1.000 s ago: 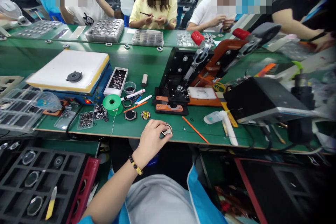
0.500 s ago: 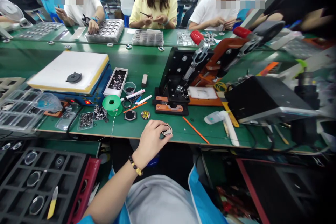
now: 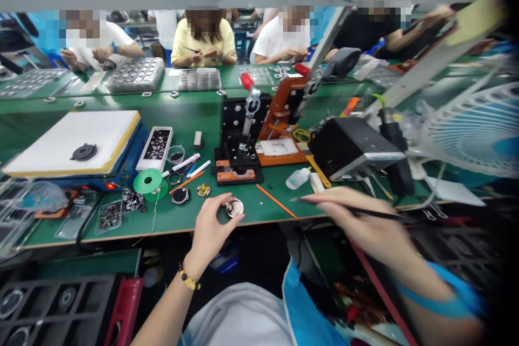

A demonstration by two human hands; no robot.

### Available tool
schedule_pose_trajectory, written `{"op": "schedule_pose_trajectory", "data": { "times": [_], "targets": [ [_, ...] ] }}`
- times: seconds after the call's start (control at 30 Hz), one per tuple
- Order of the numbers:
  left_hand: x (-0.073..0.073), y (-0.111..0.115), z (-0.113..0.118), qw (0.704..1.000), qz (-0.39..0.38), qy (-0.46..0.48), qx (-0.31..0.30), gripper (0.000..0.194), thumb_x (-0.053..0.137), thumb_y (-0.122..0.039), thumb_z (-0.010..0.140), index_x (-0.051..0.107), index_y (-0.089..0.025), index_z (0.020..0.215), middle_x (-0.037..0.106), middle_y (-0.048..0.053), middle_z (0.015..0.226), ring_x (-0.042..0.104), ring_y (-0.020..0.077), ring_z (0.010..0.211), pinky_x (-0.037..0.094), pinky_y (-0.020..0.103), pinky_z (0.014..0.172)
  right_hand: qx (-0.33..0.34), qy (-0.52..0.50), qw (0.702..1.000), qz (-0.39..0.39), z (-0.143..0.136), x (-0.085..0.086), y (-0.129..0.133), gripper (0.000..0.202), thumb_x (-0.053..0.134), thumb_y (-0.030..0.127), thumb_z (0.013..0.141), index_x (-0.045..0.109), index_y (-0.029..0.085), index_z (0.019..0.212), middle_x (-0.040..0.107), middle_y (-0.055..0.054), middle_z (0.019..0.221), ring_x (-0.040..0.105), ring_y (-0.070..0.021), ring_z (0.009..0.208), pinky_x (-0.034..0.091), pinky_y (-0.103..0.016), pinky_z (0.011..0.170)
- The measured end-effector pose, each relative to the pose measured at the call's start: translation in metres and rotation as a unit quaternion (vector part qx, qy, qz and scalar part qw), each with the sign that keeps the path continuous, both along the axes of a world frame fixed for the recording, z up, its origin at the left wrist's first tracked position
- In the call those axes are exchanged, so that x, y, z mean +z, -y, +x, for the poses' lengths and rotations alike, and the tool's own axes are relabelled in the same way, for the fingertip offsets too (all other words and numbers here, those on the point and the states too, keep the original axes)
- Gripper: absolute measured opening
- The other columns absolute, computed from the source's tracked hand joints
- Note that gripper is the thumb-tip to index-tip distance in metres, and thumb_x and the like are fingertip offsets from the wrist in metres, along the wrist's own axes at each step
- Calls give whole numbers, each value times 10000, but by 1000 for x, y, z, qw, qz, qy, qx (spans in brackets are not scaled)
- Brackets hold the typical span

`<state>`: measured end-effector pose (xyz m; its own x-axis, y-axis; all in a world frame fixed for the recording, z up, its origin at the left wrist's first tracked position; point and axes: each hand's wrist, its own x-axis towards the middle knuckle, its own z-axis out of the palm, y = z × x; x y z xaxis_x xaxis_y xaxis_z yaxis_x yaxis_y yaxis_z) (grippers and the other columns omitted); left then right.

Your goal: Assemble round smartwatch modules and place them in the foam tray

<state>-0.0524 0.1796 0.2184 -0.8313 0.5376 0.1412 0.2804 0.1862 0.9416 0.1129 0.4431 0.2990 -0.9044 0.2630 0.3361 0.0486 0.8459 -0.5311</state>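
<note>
Near the front edge of the green bench, my left hand (image 3: 211, 227) pinches a small round metal watch case (image 3: 234, 207) between thumb and fingers. My right hand (image 3: 360, 216), blurred by motion, holds thin dark tweezers (image 3: 352, 208) whose tips point left. Between the hands an orange stick (image 3: 276, 201) lies on the bench. Left of the held case are a round part with a yellow centre (image 3: 203, 190) and a dark watch case (image 3: 180, 195). A black press (image 3: 243, 140) with a red-tipped lever stands behind them.
A green spool (image 3: 150, 184), a white tray of small parts (image 3: 155, 147) and a blue heating plate (image 3: 77, 140) stand left. Right are a squeeze bottle (image 3: 298, 178), a black box (image 3: 352, 146) and a fan (image 3: 478, 130). Several people sit across the bench.
My right hand has come into view at the right with the tweezers. The head view has turned right and up. My left hand still holds the watch case, now showing its open round face.
</note>
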Motion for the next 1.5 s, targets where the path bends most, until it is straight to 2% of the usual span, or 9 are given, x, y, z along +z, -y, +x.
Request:
{"op": "schedule_pose_trajectory", "data": {
  "times": [0.07,0.2,0.4,0.67,0.93,1.13,1.27,1.4,1.5],
  "targets": [
    [5,6,-4,981,100,167,16,513,871,-399,802,681,-231,1248,764,70,1188,693,230,1134,522,411,1073,15,46,998,-38,-13,-15,9,436,534,545,1043,809,234,908,798,-50,943,757,-216,888,611,-312,798],
    [19,19,-10,851,239,464,54,449,802,-521,862,719,-189,1154,773,88,1159,731,163,1009,600,274,927,-43,75,992,-95,-41,-36,18,481,463,546,1071,770,233,873,730,-5,697,716,-185,699,530,-285,671],
    [27,23,1,775,260,570,83,306,672,-450,994,732,-185,1134,768,94,1162,744,134,938,625,197,794,-44,15,995,-84,-40,-46,8,396,485,524,1066,765,261,969,760,-11,849,723,-197,812,552,-305,760],
    [24,27,6,836,222,496,76,454,661,-577,964,736,-167,1145,754,133,1208,733,171,991,622,261,872,-50,-13,989,139,-42,-93,22,650,341,626,1075,611,146,1421,664,-165,1369,622,-368,1273,542,-557,1065],
    [39,55,-24,984,10,170,59,417,780,-506,866,720,-172,1108,739,56,979,689,174,849,565,286,801,-43,-33,991,121,-47,-105,31,681,393,609,1068,410,147,1568,479,-183,1572,514,-366,1411,498,-556,1158],
    [71,38,-76,983,-163,42,-67,325,639,-472,954,715,-194,1105,715,39,966,616,170,865,487,267,771,-38,-58,992,110,-47,-111,26,637,420,586,1067,445,162,1542,517,-179,1542,560,-363,1366,523,-556,1128],
    [88,25,-85,978,-174,39,-107,371,621,-519,963,716,-172,1058,719,48,953,605,164,827,474,265,762,-25,-77,991,108,-45,-113,26,650,438,605,1057,440,174,1544,510,-163,1550,550,-358,1374,533,-558,1119],
    [82,23,-69,958,-222,56,-172,364,612,-522,973,746,-194,1060,741,51,994,640,183,869,496,282,805,-21,-85,991,105,-44,-116,26,513,427,503,1091,489,219,1514,554,-117,1517,583,-332,1340,548,-547,1104],
    [70,25,-53,946,-298,-21,-129,330,581,-488,992,764,-235,1100,726,38,991,633,186,834,498,297,792,-21,-97,993,61,-41,-111,24,408,381,388,1120,535,245,1470,594,-75,1489,618,-288,1319,552,-500,1112]
  ]
}}
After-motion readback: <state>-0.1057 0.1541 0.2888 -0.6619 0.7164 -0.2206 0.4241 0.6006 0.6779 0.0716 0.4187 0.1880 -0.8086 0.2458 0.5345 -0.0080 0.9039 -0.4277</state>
